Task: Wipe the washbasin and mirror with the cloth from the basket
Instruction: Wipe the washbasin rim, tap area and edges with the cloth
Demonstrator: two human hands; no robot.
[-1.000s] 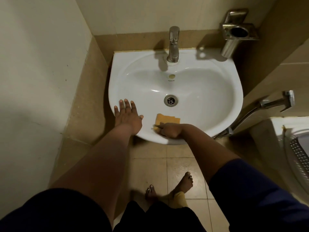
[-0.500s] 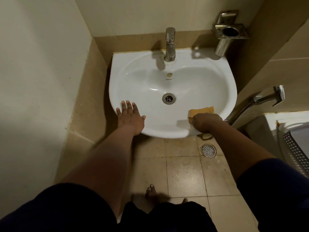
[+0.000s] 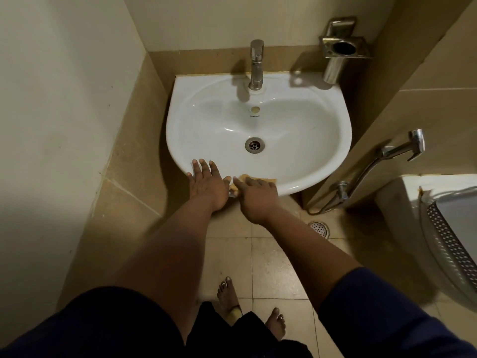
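Note:
The white washbasin (image 3: 317, 120) hangs on the tiled wall in front of me. An orange cloth (image 3: 268, 180) lies on its front rim, mostly hidden under my right hand (image 3: 255, 196), which holds it down against the rim with the fingers curled over it. My left hand (image 3: 206, 183) rests flat on the front-left rim, fingers straight, its thumb almost touching the right hand. No mirror is in view.
A chrome tap (image 3: 256, 64) stands at the basin's back edge. A metal holder (image 3: 340, 49) is fixed to the wall at back right. A hand spray (image 3: 402, 151) hangs on the right wall. A perforated plastic basket (image 3: 449, 244) sits at right. My bare feet (image 3: 229, 293) stand on floor tiles near a floor drain (image 3: 319, 228).
My right hand has slid the cloth along the front rim, from the middle out to the right and back left beside my left hand. The left hand stayed on the rim.

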